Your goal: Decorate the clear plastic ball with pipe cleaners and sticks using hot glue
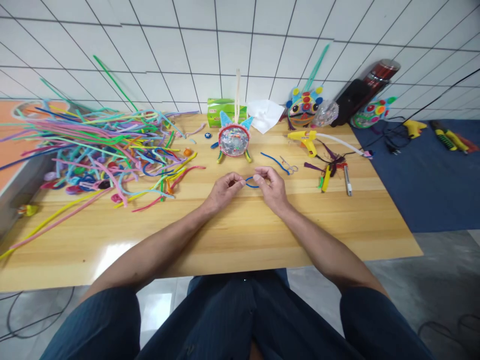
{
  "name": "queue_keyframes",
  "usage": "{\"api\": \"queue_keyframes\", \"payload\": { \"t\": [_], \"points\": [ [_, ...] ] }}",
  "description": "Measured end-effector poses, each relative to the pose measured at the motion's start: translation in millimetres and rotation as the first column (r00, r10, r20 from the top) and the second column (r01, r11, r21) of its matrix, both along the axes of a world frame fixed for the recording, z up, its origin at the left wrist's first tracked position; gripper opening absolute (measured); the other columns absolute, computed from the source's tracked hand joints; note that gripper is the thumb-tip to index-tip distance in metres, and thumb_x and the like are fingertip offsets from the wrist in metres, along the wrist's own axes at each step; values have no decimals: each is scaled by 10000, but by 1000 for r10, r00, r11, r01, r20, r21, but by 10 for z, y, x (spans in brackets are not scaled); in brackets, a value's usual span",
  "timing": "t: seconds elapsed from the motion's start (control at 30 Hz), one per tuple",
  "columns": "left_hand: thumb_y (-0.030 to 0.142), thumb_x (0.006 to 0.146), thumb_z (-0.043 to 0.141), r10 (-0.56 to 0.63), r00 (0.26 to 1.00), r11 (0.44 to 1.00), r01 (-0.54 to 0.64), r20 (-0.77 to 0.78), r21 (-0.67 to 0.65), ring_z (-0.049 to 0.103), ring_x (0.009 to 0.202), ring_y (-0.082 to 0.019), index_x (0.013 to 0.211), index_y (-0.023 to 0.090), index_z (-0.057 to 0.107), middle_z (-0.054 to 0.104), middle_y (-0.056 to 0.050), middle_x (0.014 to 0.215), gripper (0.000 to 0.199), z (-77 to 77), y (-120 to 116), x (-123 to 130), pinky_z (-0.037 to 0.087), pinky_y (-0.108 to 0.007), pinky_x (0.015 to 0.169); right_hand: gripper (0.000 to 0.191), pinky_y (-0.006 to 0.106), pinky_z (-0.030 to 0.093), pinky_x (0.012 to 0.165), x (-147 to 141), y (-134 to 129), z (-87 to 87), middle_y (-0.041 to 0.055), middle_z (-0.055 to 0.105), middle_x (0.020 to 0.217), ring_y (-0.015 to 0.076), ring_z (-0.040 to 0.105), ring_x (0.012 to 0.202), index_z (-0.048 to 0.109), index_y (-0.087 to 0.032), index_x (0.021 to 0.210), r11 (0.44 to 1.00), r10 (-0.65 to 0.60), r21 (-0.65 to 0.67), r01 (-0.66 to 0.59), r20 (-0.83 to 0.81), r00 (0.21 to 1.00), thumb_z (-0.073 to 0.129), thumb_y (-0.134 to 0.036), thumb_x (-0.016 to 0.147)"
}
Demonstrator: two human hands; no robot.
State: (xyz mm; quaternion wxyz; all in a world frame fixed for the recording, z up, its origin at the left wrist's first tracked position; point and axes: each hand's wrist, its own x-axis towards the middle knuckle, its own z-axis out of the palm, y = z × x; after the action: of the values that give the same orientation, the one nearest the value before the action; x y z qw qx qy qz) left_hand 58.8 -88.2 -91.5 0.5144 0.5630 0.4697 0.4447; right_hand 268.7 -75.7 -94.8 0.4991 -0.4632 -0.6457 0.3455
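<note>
A short blue pipe cleaner [252, 186] is curved between my two hands over the wooden table. My left hand [227, 190] pinches its left end, and my right hand [270, 187] pinches the other end. Just beyond them stands a round clear ornament [234, 140] with a red rim, blue pointed ears, yellow-green legs and a pale loop on top. Another blue pipe cleaner [275, 162] lies beyond my right hand, beside small scissors [290, 167].
Many coloured pipe cleaners [112, 135] are heaped at the left. A green tissue box [221, 111] is at the back. On the right are a yellow glue gun [304, 141], a marker [348, 181], decorated ornaments [304, 109] and a red flask [380, 75].
</note>
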Motion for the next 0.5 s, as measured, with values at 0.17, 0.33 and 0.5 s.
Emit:
{"api": "queue_keyframes", "payload": {
  "t": [0.17,0.33,0.5],
  "points": [
    [699,824,862,117,992,991,-113,53,-76,413,566,-114,853,222,663,502,69,615,518,-1,10,9,328,-268,558,512,367,555,776,13,53,-5,0,713,798,218,639,788,731,-266,900,989,-73,-131,67,-46,996,719,-774,962],
    [734,798,898,130,989,990,-126,70,-62,404,558,-110,855,222,677,503,66,615,560,-18,10,17,315,-268,545,538,344,514,702,-17,44,-26,-22,633,689,195,592,689,683,-273,812,983,-46,-178,35,-61,997,716,-794,939],
    [722,818,887,119,991,992,-116,53,-59,401,537,-113,848,235,663,484,71,590,537,-41,14,-3,299,-269,525,557,346,546,714,-49,25,-51,-16,699,721,186,625,664,691,-279,864,979,-29,-202,3,-125,992,696,-828,959]
  ]
}}
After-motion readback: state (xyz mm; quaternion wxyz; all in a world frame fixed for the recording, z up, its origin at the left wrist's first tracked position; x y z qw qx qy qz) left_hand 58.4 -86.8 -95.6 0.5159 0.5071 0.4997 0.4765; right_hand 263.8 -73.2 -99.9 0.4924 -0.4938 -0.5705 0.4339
